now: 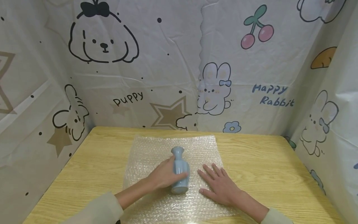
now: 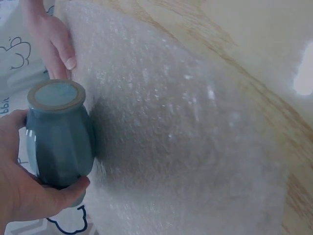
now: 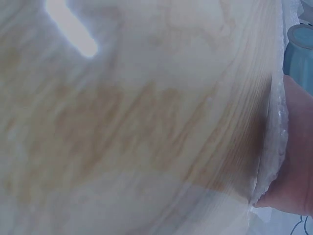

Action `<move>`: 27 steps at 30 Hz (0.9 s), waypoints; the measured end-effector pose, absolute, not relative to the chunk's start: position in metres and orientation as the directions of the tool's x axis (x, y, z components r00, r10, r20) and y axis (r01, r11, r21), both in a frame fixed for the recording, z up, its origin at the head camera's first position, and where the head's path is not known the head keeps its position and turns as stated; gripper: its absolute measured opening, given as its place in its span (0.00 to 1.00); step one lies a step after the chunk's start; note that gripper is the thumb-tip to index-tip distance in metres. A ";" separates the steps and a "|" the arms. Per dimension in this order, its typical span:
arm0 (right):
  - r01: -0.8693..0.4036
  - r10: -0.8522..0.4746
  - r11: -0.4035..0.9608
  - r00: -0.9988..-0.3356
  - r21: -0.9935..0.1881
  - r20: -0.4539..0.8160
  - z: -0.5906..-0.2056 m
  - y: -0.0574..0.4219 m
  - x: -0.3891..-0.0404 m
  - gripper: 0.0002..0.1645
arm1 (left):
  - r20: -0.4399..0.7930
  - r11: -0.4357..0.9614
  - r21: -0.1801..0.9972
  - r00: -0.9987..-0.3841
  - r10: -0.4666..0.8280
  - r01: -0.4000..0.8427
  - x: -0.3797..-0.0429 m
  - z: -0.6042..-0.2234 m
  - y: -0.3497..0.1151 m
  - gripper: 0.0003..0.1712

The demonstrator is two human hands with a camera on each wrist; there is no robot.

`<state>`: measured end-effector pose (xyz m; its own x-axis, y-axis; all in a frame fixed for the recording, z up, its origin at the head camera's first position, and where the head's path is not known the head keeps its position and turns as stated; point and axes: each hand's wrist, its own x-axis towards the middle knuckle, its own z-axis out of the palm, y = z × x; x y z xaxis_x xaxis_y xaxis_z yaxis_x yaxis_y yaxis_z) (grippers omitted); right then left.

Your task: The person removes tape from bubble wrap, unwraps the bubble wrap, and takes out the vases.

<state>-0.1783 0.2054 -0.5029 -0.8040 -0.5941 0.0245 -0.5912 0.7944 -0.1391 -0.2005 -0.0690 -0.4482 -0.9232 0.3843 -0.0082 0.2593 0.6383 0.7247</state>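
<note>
A glazed light-blue vase [image 1: 181,166] lies on its side over a sheet of bubble wrap [image 1: 151,149], its narrow neck toward the back and its round base toward the front. My left hand [image 1: 165,175] grips the vase's body from the left, thumb across the near side. In the left wrist view the vase [image 2: 61,137] shows its unglazed base ring, with the left hand [image 2: 29,181] curled round it. To the right of the vase, my right hand [image 1: 222,186] lies spread on the bubble wrap, fingers straight. The right wrist view shows only part of the right hand [image 3: 293,152].
The bubble wrap lies on a yellow wood-grain table [image 1: 257,165]. A printed cloth [image 1: 167,56] with cartoon animals hangs behind the table and along both sides.
</note>
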 end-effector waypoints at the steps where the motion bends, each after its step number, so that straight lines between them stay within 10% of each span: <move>1: -0.591 -0.593 0.795 -0.805 -0.138 0.024 -0.503 0.206 -0.178 0.43 | -0.010 0.627 0.735 -0.920 0.391 0.259 -0.201 -0.448 -0.069 0.54; 27: -0.613 -0.611 0.776 -0.789 -0.148 0.067 -0.505 0.207 -0.179 0.42 | -0.236 0.461 0.886 -0.911 0.338 -0.059 -0.195 -0.445 -0.066 0.60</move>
<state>-0.1787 0.2067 -0.5050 -0.7889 -0.6109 0.0674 -0.6134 0.7758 -0.1482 -0.1945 -0.0657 -0.4451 -0.9109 0.3384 -0.2363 -0.0586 0.4608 0.8855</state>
